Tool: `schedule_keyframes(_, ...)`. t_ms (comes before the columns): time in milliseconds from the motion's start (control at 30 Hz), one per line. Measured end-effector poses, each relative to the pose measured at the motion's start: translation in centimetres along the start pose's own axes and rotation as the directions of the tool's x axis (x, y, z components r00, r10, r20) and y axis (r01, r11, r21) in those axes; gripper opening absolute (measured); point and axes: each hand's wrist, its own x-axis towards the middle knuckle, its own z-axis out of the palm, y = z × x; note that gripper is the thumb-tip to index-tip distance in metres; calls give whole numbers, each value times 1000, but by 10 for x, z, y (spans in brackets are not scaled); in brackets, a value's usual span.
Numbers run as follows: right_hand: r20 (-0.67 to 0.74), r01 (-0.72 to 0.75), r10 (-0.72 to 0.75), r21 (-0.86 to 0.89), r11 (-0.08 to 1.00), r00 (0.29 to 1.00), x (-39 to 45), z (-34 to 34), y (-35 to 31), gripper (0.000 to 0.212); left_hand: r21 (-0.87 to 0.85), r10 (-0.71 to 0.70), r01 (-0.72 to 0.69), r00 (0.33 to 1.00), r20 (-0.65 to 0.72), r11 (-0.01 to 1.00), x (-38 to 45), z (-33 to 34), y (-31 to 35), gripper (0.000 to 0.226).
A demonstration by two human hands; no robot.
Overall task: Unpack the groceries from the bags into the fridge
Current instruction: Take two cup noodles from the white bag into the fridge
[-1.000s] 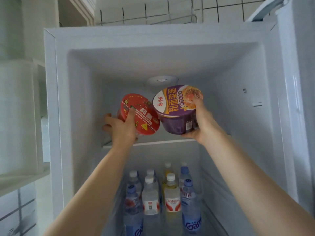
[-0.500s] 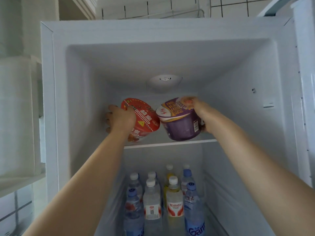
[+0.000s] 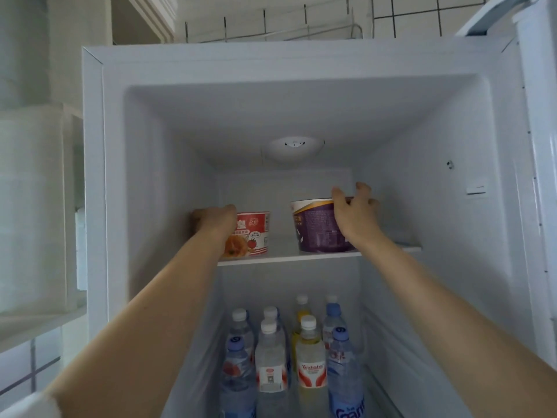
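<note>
"Wahaha" on yellow bottle [image 3: 310,354]

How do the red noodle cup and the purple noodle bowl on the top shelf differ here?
The red noodle cup is narrower and lower; the purple noodle bowl is wider and taller. The cup stands left, under the left hand; the bowl stands right, the right hand loosely at its rim. Both stand upright on the top shelf.
</note>
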Motion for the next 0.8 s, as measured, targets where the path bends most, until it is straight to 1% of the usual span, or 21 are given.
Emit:
schedule_keyframes(33, 25, 40, -39, -33, 999, 999, -3, 0, -1, 65, 49, 74, -71, 996, -46, 996, -3, 2, -5, 58)
schedule_keyframes(100, 83, 102, -94, -95, 990, 992, -11, -2, -2, 64, 190, 273, -258, 961, -56, 947, -6, 5, -17, 60)
schedule_keyframes(133, 111, 128, -115, -122, 984, 987, -13, -3, 0, 66, 282, 380, -359, 925, -24, 890, -11, 6, -21, 60)
schedule_keyframes(167, 134, 152, -133, -144, 978, 982, -14, -4, 2, 68, 343, 459, -444, 887, 39, 828, -15, 6, -22, 58)
schedule_keyframes(200, 149, 172, -148, -160, 972, 978, -15, -4, 4, 69, 400, 503, -501, 858, 110, 767, -16, 6, -22, 55)
schedule_keyframes(233, 162, 187, -159, -173, 967, 974, -14, -4, 5, 70, 453, 508, -525, 844, 171, 720, -17, 6, -22, 54)
schedule_keyframes(300, 190, 232, -192, -219, 948, 963, -12, 0, 6, 70, 552, 486, -535, 838, 249, 640, -11, 6, -24, 57)
schedule_keyframes(367, 227, 259, -201, -261, 930, 953, -4, 8, 8, 66, 590, 433, -528, 847, 309, 611, -1, 8, -21, 62)
schedule_keyframes(433, 266, 245, -172, -274, 930, 948, 6, 18, 9, 60, 613, 371, -535, 845, 385, 581, 12, 12, -17, 63)
schedule_keyframes(500, 303, 244, -142, -334, 910, 943, 19, 27, 7, 57, 641, 332, -548, 836, 436, 538, 24, 18, -14, 64)
schedule_keyframes(567, 330, 248, -118, -387, 888, 937, 32, 36, 8, 56, 662, 328, -557, 830, 451, 501, 36, 24, -16, 61)
schedule_keyframes(633, 352, 265, -115, -414, 871, 929, 43, 45, 13, 56, 676, 352, -564, 825, 442, 474, 48, 32, -20, 56)
schedule_keyframes(800, 390, 268, -95, -420, 867, 916, 64, 62, 25, 59, 698, 402, -586, 804, 438, 412, 69, 44, -26, 49)
